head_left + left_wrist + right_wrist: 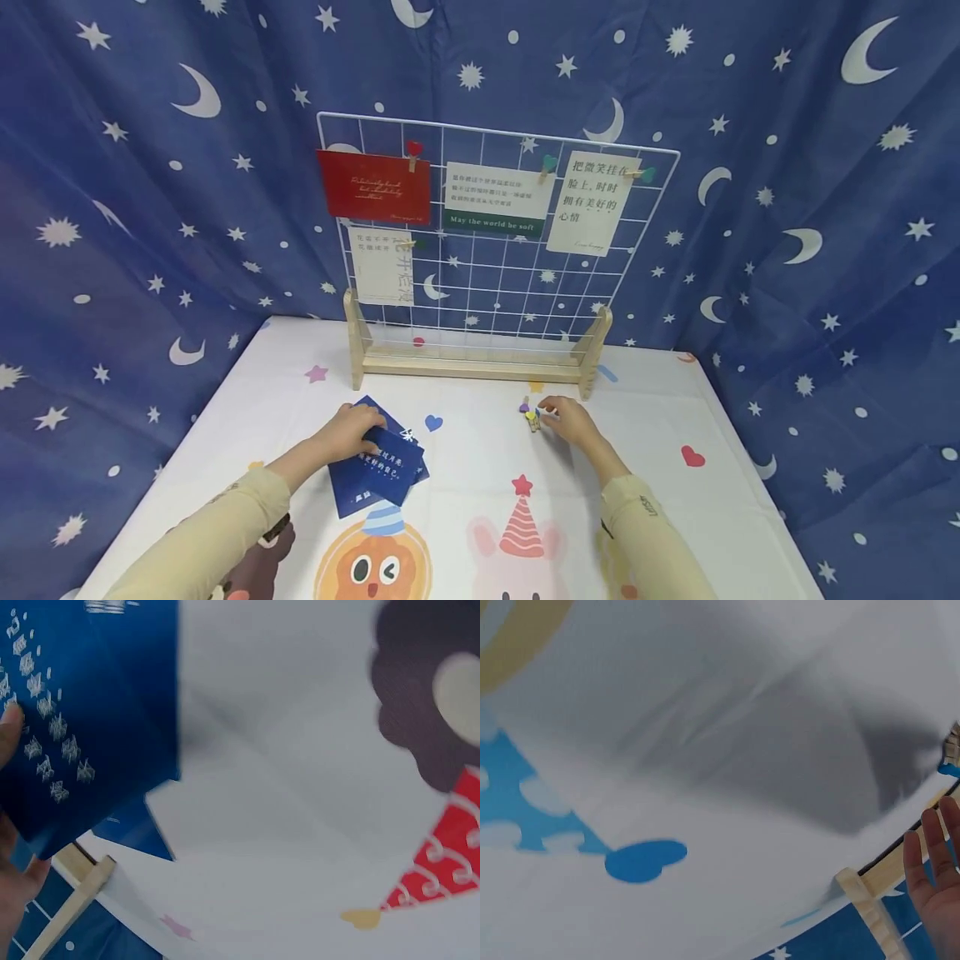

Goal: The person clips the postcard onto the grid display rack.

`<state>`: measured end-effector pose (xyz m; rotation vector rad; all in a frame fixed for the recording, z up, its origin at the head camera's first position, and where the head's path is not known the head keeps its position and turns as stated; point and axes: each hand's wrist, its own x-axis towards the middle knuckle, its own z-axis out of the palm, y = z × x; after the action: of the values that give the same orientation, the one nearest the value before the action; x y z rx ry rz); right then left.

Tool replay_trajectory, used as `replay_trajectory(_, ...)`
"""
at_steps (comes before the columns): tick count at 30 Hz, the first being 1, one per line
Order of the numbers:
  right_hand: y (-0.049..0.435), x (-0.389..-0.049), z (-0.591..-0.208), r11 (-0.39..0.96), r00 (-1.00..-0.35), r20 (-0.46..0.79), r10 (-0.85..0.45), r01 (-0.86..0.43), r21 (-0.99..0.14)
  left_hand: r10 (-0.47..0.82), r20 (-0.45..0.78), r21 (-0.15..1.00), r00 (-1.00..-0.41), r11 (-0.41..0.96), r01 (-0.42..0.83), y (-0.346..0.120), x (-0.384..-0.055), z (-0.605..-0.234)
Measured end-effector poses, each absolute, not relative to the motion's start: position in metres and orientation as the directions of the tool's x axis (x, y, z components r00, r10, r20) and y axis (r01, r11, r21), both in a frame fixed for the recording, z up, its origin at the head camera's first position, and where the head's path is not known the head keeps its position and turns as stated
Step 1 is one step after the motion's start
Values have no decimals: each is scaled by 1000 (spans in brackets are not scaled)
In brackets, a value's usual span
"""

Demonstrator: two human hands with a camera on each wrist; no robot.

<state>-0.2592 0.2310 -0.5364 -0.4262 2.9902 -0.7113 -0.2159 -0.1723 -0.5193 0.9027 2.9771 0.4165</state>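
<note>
My left hand (348, 433) pinches a dark blue card (397, 468) with white writing, thumb on top and fingers beneath. Another dark blue card (347, 490) lies on the table under it, partly covered. In the left wrist view the held card (105, 712) fills the upper left, tilted, with the thumb on its face. On the right, my right hand (572, 423) hovers beside a small cluster of mini clothespins (533, 420) with yellow, purple and blue tops, fingertips right at them. The right wrist view shows the fingers (931, 836) fairly straight, near a clothespin (952, 754) at the frame edge.
A white wire grid (510, 287) in a wooden stand (472, 367) rises at the table's back. Clipped on it are a red card (375, 190), a white-and-green card (491, 196) and two cream cards, upper right and lower left. A starry blue curtain (750, 100) encloses the table.
</note>
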Motion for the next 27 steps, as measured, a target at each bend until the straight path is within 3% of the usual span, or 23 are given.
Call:
replay_trajectory(11,211,-278,-547,858,-974,83,-212,-226,-462,559,6,515,-829,709,482,-160,-203,-508)
replay_trajectory(20,206,-288,-551,860,-950,138,-279,-311,-405,554,63,585,-830,653,480,-144,-203,-507)
replay_trajectory(27,205,-293,-550,888,-951,87,-298,-309,-339,515,86,637,-853,630,444,-125,-198,-506)
